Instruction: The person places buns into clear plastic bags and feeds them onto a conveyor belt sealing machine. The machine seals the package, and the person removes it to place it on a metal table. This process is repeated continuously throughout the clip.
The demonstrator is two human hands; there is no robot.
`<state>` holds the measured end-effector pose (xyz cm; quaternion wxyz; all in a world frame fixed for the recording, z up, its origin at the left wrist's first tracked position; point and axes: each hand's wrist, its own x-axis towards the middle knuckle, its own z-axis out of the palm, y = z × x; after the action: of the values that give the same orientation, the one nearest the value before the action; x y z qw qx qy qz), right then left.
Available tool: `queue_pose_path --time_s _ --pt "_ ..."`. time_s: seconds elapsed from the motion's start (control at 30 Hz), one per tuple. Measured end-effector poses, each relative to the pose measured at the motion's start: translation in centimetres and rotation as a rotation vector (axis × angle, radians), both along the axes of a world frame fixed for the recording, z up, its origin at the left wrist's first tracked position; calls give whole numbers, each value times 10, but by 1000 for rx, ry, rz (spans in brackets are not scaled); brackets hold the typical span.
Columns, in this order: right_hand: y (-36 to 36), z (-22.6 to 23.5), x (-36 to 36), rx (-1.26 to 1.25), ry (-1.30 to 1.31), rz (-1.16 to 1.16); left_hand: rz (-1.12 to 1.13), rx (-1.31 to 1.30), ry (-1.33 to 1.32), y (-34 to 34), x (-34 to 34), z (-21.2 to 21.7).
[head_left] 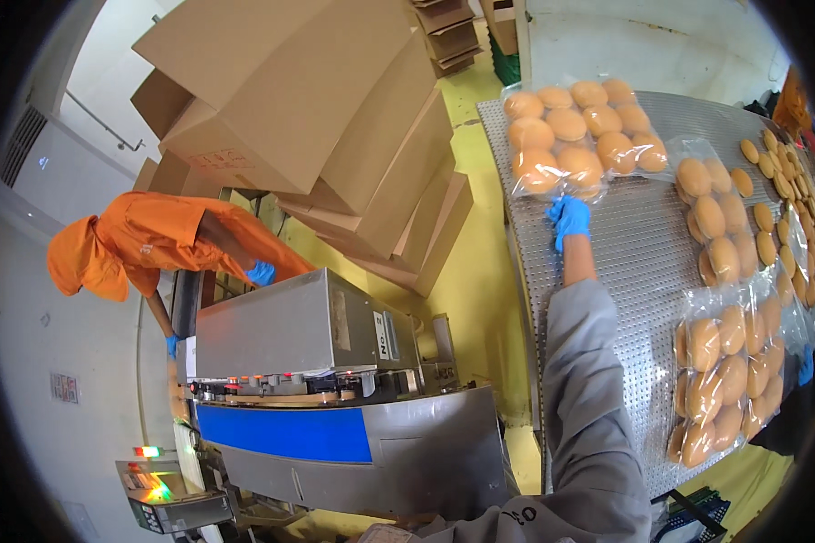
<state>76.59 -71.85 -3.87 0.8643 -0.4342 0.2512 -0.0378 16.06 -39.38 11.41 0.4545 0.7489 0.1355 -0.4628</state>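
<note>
My right hand, in a blue glove on a grey sleeve, reaches far forward over the perforated metal table. It grips the near edge of a clear bag of round golden buns lying at the table's far left end. A second bag of buns lies to the right of it. A third bag lies nearer to me. My left hand is out of view.
A steel and blue machine stands at lower left, and a person in orange with blue gloves bends behind it. Cardboard boxes are stacked beyond on the yellow floor. Loose buns and another blue-gloved hand are at the table's right edge.
</note>
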Motion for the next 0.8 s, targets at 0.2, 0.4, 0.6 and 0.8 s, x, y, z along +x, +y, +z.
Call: queue_pose_path --time_s 0.2,0.4,0.6,0.8 --pt "6 35 -118 47 83 -49 -507 -178 -167 -18 107 2" --pt "-22 37 -292 -23 190 23 105 -225 -718 -103 270 -19" --pt "-101 89 -512 -542 458 283 605 -508 -502 -200 344 -48" --pt "-157 257 -571 -1398 800 685 496 -500 -400 -237 289 -89"
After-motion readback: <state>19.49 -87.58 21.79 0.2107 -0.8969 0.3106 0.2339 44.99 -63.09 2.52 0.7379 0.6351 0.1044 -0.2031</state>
